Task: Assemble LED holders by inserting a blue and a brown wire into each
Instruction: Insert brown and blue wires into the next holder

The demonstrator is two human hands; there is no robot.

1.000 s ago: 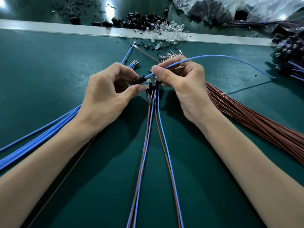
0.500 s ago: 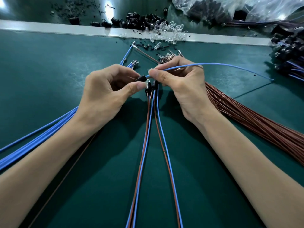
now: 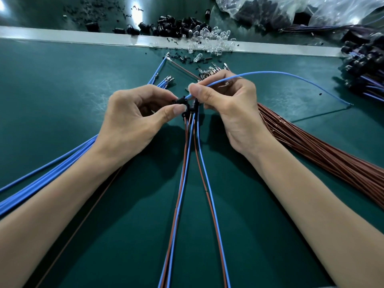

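Note:
My left hand pinches a small black LED holder between thumb and fingers above the green table. My right hand pinches a blue wire close to its end, and that end meets the holder's opening. The wire arcs off to the right and its far tip touches the table. Just below the hands lie finished holders with blue and brown wire pairs running toward me.
A blue wire bundle passes under my left forearm. A brown wire bundle lies to the right. Loose black holders and clear LEDs sit by the white strip at the back. More assemblies are piled far right.
The blue wire's end has gone further into the holder, and my right hand's fingertips have closed in toward my left thumb. Both hands stay in about the same place.

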